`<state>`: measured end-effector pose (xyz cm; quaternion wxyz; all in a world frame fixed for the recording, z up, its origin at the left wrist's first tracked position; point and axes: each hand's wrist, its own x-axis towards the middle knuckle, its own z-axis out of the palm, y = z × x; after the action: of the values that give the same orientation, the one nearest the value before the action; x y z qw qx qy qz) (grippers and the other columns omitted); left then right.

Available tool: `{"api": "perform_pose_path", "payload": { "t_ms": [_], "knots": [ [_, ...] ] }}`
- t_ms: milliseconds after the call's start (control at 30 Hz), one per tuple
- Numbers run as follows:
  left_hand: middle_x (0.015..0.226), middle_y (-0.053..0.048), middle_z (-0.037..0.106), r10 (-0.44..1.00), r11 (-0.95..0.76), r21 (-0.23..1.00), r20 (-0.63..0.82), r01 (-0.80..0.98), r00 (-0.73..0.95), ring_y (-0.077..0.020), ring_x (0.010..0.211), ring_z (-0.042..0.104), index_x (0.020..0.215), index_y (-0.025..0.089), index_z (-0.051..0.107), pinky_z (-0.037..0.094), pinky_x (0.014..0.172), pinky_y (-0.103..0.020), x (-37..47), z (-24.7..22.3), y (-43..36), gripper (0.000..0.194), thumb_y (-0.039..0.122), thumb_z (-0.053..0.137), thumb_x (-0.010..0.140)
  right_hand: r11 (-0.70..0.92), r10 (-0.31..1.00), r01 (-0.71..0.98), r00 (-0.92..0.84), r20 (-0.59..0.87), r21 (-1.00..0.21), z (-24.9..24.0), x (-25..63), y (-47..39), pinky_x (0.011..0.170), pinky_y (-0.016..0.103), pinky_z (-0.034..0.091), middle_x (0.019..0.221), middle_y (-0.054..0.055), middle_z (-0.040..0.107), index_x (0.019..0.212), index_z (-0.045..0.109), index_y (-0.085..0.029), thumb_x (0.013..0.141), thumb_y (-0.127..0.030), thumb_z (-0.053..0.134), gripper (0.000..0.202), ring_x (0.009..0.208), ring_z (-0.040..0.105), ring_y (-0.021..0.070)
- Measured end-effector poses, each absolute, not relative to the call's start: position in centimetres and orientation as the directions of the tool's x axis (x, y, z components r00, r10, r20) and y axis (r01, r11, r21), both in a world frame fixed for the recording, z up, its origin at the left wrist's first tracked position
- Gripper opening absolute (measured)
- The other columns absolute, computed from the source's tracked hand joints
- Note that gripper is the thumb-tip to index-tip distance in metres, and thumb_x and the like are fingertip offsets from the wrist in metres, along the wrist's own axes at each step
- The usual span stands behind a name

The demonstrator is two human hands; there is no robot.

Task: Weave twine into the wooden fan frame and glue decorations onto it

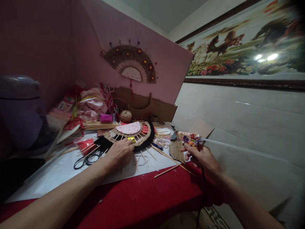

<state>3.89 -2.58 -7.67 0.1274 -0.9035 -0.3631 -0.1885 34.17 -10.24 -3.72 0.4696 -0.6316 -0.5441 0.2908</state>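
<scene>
- The left hand (118, 153) is resting palm-down on the lower edge of a half-made stick fan (132, 133), fingers close together and curled over its hub; whether they are pinching anything is impossible to tell.
- The stick fan is lying flat on a white sheet (59, 171) near the middle of the table, with a pink dotted half-disc at its centre, wooden sticks radiating outward, a woven straw band and a black outer rim.
- The right hand (202, 156) is hovering over the table's right corner, fingers clamped around a glue gun (189, 139) wrapped in flowered tape; a black cord is hanging from under the wrist.
- A piece of corrugated cardboard (177, 150) is lying just beside the glue gun, below it.
- Loose bamboo sticks (166, 170) are lying scattered on the sheet and on the red tablecloth (143, 197).
- Black-handled scissors (87, 159) are lying left of the left hand.
- A ball of twine (125, 115) is sitting behind the fan, next to a pink block (106, 118).
- A finished brown fan (132, 63) with small flowers is hanging on the pink wall.
- A purple lidded container (19, 111) is standing at the far left.
</scene>
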Motion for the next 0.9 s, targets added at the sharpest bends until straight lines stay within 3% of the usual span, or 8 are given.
{"api": "perform_pose_path", "payload": {
  "t_ms": [133, 233, 333, 533, 733, 900],
  "knots": [
    [0.085, -0.01, 0.063, 0.629, -0.702, -0.108, 0.372, 0.704, 0.683, -0.0189, 0.079, 0.056, 0.077, 0.012, 0.062, 0.044, 0.069, -0.032, 4.0, -7.4, -2.7, 0.017, 0.011, 0.046, 0.084, -0.048, 0.994, 0.337, -0.073, -0.077, -0.94, -4.0, 30.1, -11.1, 0.031, 0.02, 0.032, 0.043, 0.004, 0.056, 0.063, 0.064, -0.013, 0.076, -0.061, 0.056, 0.051, 0.033, 0.047, 0.0108],
    [0.087, -0.01, 0.063, 0.642, -0.691, -0.119, 0.353, 0.713, 0.681, -0.0185, 0.079, 0.056, 0.078, 0.012, 0.062, 0.045, 0.07, -0.031, 4.1, -7.4, -2.7, 0.016, 0.011, 0.047, 0.084, -0.011, 0.976, 0.383, -0.197, -0.094, -0.924, -4.9, 27.8, -11.0, 0.032, 0.019, 0.031, 0.047, 0.002, 0.057, 0.06, 0.061, -0.014, 0.078, -0.057, 0.057, 0.047, 0.033, 0.045, 0.0079],
    [0.086, -0.009, 0.063, 0.642, -0.686, -0.107, 0.375, 0.719, 0.668, -0.0184, 0.078, 0.056, 0.079, 0.012, 0.063, 0.045, 0.07, -0.031, 4.1, -7.7, -2.5, 0.018, 0.01, 0.046, 0.084, 0.093, 0.975, 0.458, -0.22, -0.011, -0.884, -5.5, 26.0, -10.2, 0.034, 0.019, 0.028, 0.048, -0.001, 0.054, 0.06, 0.056, -0.016, 0.08, -0.052, 0.057, 0.041, 0.035, 0.039, 0.0061],
    [0.08, -0.008, 0.063, 0.667, -0.662, -0.009, 0.449, 0.75, 0.594, -0.0176, 0.074, 0.055, 0.073, 0.014, 0.062, 0.043, 0.065, -0.029, 3.8, -8.7, -1.7, 0.018, 0.012, 0.046, 0.08, 0.244, 0.961, 0.607, -0.255, 0.106, -0.756, -5.2, 24.3, -8.3, 0.046, 0.022, 0.032, 0.052, -0.001, 0.052, 0.058, 0.054, -0.017, 0.081, -0.041, 0.058, 0.033, 0.048, 0.044, 0.0097],
    [0.08, -0.007, 0.064, 0.691, -0.656, 0.073, 0.458, 0.751, 0.559, -0.017, 0.073, 0.056, 0.073, 0.015, 0.063, 0.041, 0.063, -0.028, 3.7, -8.8, -1.5, 0.019, 0.013, 0.046, 0.08, 0.272, 0.962, 0.71, -0.221, 0.16, -0.65, -5.8, 24.3, -8.0, 0.046, 0.023, 0.027, 0.053, -0.003, 0.046, 0.058, 0.054, -0.017, 0.076, -0.049, 0.061, 0.037, 0.05, 0.037, 0.0095],
    [0.081, -0.007, 0.064, 0.719, -0.639, 0.092, 0.423, 0.763, 0.551, -0.0175, 0.076, 0.057, 0.075, 0.015, 0.064, 0.042, 0.066, -0.029, 3.7, -8.4, -1.7, 0.021, 0.015, 0.044, 0.082, 0.296, 0.946, 0.68, -0.306, 0.107, -0.671, -5.8, 23.9, -7.9, 0.049, 0.022, 0.028, 0.059, -0.002, 0.045, 0.066, 0.056, -0.016, 0.079, -0.055, 0.055, 0.041, 0.054, 0.035, 0.0094]
  ]
}}
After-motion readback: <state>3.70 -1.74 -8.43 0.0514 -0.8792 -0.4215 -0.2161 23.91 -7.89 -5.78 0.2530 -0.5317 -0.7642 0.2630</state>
